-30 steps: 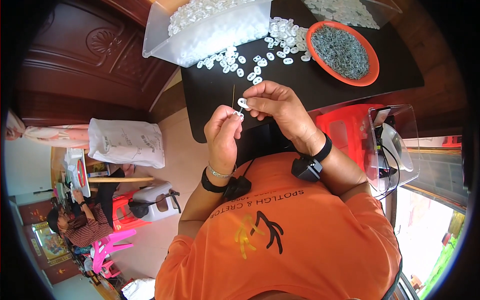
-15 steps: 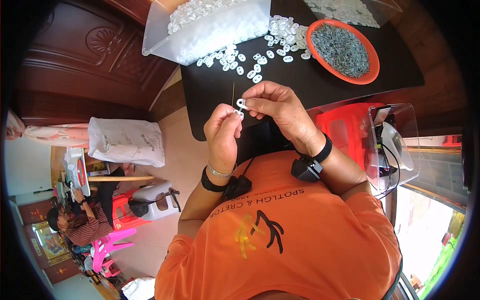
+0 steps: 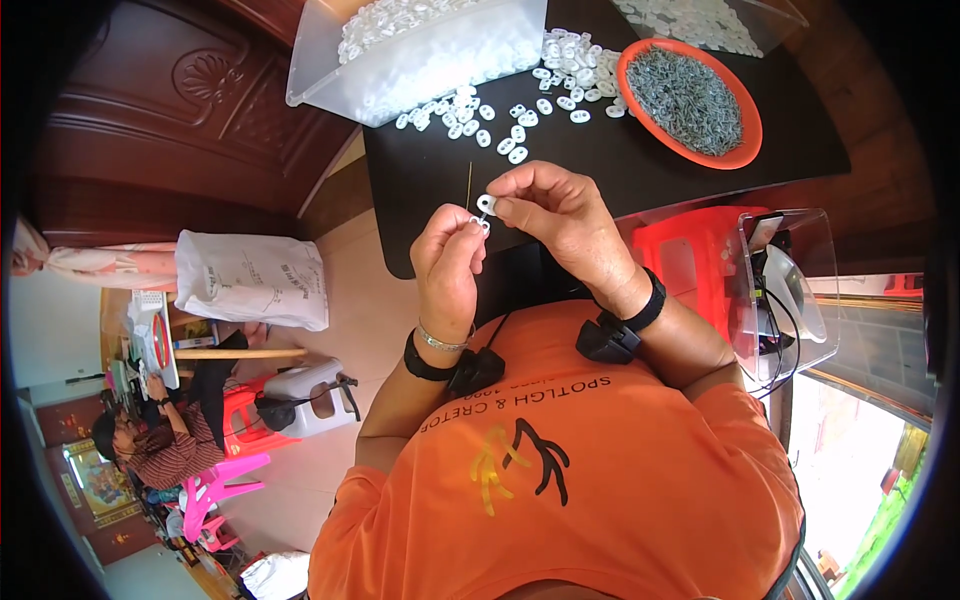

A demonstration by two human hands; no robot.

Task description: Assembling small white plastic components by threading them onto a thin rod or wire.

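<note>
Above the table's near edge, my left hand (image 3: pixel 446 258) pinches a small white oval plastic piece (image 3: pixel 482 228) between thumb and forefinger. My right hand (image 3: pixel 565 218), just right of it, has thumb and forefinger closed on another white plastic piece with a hole (image 3: pixel 487 204). A short grey shank, looking like a screw, shows between the two pieces; fingertips hide part of it. Beside my left fingertips rises a thin gold-coloured rod (image 3: pixel 470 185); I cannot tell whether the hand holds it. Loose white two-hole oval pieces (image 3: pixel 512 150) lie on the dark table (image 3: pixel 610 180) beyond.
An orange bowl (image 3: pixel 752 150) full of grey screws (image 3: pixel 685 103) stands at the right. A clear bin (image 3: pixel 420 85) of white pieces is at the far left, another clear container (image 3: pixel 770 22) at the far right. A red stool (image 3: pixel 690 262) is right; a person (image 3: pixel 165 450) sits left.
The right hand's white piece is tilted a little differently and sits slightly higher, with more shank showing between the two pieces. Both hands keep their pinch.
</note>
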